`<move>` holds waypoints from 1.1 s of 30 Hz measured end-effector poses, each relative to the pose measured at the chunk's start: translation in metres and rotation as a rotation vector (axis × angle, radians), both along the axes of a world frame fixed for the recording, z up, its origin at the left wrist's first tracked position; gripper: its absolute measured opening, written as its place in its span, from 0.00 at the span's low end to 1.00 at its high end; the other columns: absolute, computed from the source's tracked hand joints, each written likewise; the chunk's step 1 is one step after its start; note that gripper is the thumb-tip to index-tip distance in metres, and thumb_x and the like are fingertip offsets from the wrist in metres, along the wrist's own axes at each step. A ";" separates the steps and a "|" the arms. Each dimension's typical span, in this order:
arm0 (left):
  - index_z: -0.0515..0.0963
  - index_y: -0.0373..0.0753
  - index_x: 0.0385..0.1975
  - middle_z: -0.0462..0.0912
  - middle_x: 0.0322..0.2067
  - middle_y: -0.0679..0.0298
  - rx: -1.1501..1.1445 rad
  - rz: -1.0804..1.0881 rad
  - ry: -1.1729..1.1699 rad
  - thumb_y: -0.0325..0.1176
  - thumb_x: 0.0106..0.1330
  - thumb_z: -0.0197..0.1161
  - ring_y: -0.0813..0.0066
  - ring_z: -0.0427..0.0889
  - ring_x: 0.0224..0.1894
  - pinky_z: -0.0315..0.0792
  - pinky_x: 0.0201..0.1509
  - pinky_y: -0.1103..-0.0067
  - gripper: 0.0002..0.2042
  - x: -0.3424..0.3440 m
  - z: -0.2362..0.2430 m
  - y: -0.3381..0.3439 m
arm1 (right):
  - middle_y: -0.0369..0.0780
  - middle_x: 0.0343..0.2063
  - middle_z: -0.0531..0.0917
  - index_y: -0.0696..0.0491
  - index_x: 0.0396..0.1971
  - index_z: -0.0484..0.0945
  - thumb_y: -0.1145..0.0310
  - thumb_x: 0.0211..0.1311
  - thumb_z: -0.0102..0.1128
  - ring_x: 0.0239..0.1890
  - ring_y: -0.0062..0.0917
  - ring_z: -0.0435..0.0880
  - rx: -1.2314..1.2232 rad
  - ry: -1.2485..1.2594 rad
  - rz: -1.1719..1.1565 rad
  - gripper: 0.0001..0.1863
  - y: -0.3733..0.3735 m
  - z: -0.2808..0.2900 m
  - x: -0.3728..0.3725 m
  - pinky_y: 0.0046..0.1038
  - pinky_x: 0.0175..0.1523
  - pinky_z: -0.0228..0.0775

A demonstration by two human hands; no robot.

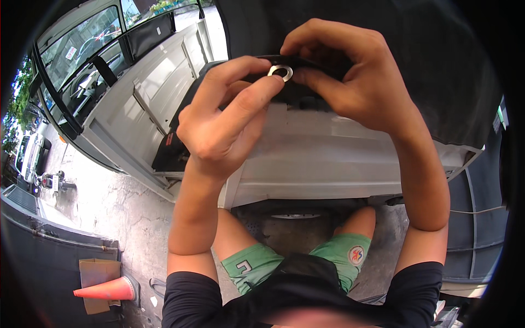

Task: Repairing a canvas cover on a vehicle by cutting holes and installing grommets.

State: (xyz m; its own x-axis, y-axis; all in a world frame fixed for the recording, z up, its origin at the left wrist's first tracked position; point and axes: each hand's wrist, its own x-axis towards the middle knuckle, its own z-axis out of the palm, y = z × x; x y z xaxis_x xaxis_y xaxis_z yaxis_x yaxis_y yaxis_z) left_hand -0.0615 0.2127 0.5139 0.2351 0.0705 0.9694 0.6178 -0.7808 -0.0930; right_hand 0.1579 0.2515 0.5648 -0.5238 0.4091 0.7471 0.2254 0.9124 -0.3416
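Observation:
My left hand (221, 117) pinches a small silver metal ring (281, 73) at the edge of a large black sheet (437, 65), with one finger reaching onto the dark edge just left of the ring. My right hand (355, 76) grips that sheet's edge to the right of the ring, fingers curled over the top and thumb pointing at the ring. The sheet covers the upper right of the view, over the white metal side panel (311, 164) of a small truck.
The truck's open side and cab (82, 65) are at upper left. A white car (27, 156) and a motorcycle (54, 181) stand beyond on pavement. An orange cone (106, 290) lies by cardboard at lower left. A wheel (295, 213) sits under the panel, between my knees.

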 end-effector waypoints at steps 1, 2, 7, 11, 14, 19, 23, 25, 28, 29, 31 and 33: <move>0.90 0.32 0.39 0.88 0.44 0.52 -0.001 -0.004 0.000 0.12 0.59 0.74 0.67 0.91 0.38 0.87 0.42 0.77 0.11 -0.001 0.001 0.001 | 0.32 0.32 0.83 0.58 0.43 0.84 0.86 0.58 0.71 0.37 0.13 0.81 -0.008 -0.005 -0.002 0.14 0.001 -0.001 0.001 0.18 0.44 0.75; 0.89 0.31 0.39 0.87 0.42 0.53 -0.010 -0.006 0.039 0.12 0.58 0.74 0.68 0.90 0.36 0.86 0.41 0.77 0.11 -0.001 0.003 0.001 | 0.32 0.31 0.83 0.58 0.43 0.84 0.86 0.58 0.71 0.37 0.13 0.81 -0.017 -0.011 -0.004 0.14 0.001 -0.002 0.002 0.18 0.44 0.75; 0.89 0.30 0.39 0.85 0.40 0.55 -0.038 0.041 0.125 0.10 0.57 0.73 0.71 0.87 0.32 0.84 0.38 0.78 0.12 -0.003 0.014 -0.005 | 0.33 0.34 0.85 0.58 0.44 0.85 0.85 0.58 0.71 0.39 0.14 0.82 0.023 -0.014 -0.017 0.14 0.001 -0.002 0.004 0.19 0.46 0.77; 0.89 0.30 0.39 0.85 0.40 0.54 -0.009 0.089 0.130 0.10 0.57 0.73 0.72 0.87 0.32 0.82 0.36 0.80 0.12 -0.004 0.013 -0.006 | 0.35 0.37 0.88 0.58 0.46 0.86 0.83 0.58 0.74 0.41 0.18 0.84 0.111 -0.033 -0.050 0.15 -0.002 -0.003 0.005 0.22 0.49 0.79; 0.89 0.30 0.39 0.86 0.40 0.55 0.018 0.117 0.117 0.10 0.58 0.73 0.74 0.87 0.31 0.82 0.36 0.81 0.11 -0.004 0.010 -0.005 | 0.36 0.37 0.88 0.58 0.46 0.85 0.80 0.57 0.77 0.42 0.20 0.85 0.161 -0.035 -0.028 0.16 -0.004 -0.002 0.004 0.23 0.50 0.80; 0.89 0.29 0.39 0.86 0.40 0.55 0.035 0.089 0.094 0.11 0.58 0.74 0.74 0.87 0.32 0.83 0.37 0.82 0.11 -0.004 0.005 0.002 | 0.36 0.37 0.88 0.58 0.46 0.85 0.77 0.57 0.79 0.42 0.19 0.85 0.079 -0.028 -0.042 0.17 -0.001 -0.003 0.003 0.24 0.50 0.79; 0.89 0.30 0.38 0.88 0.40 0.54 0.030 0.071 0.109 0.12 0.57 0.75 0.73 0.88 0.34 0.84 0.40 0.81 0.11 -0.008 0.008 0.002 | 0.37 0.36 0.87 0.58 0.46 0.85 0.78 0.57 0.79 0.41 0.20 0.85 0.135 -0.014 -0.052 0.17 0.001 -0.005 0.001 0.23 0.48 0.79; 0.89 0.31 0.38 0.88 0.39 0.54 0.021 0.062 0.108 0.12 0.57 0.76 0.73 0.89 0.35 0.84 0.41 0.81 0.11 -0.008 0.007 0.003 | 0.37 0.36 0.87 0.58 0.46 0.85 0.77 0.57 0.79 0.40 0.20 0.86 0.197 -0.019 -0.063 0.18 0.002 -0.006 0.000 0.24 0.47 0.79; 0.89 0.31 0.40 0.89 0.39 0.55 0.049 0.029 0.079 0.14 0.57 0.77 0.73 0.89 0.35 0.84 0.42 0.80 0.12 -0.008 0.008 0.006 | 0.38 0.36 0.87 0.57 0.47 0.84 0.77 0.57 0.79 0.38 0.22 0.86 0.298 -0.020 -0.079 0.18 0.004 -0.009 0.000 0.24 0.46 0.80; 0.89 0.31 0.41 0.89 0.38 0.55 0.018 0.020 0.068 0.14 0.57 0.78 0.73 0.89 0.36 0.84 0.41 0.81 0.12 -0.008 0.010 0.005 | 0.38 0.36 0.86 0.57 0.47 0.84 0.76 0.57 0.79 0.38 0.23 0.86 0.336 -0.017 -0.086 0.18 0.004 -0.009 0.000 0.24 0.46 0.80; 0.89 0.31 0.41 0.89 0.38 0.56 -0.014 0.012 0.056 0.15 0.57 0.78 0.73 0.89 0.36 0.84 0.40 0.81 0.13 -0.009 0.012 0.003 | 0.38 0.36 0.86 0.57 0.47 0.84 0.76 0.57 0.79 0.38 0.23 0.86 0.314 -0.024 -0.074 0.18 0.004 -0.008 0.001 0.24 0.46 0.80; 0.90 0.32 0.41 0.89 0.38 0.57 -0.065 0.012 0.046 0.16 0.57 0.78 0.74 0.89 0.35 0.83 0.38 0.82 0.13 -0.009 0.014 0.004 | 0.38 0.36 0.86 0.57 0.48 0.84 0.76 0.57 0.79 0.38 0.23 0.86 0.291 -0.032 -0.061 0.18 0.004 -0.007 0.002 0.24 0.46 0.80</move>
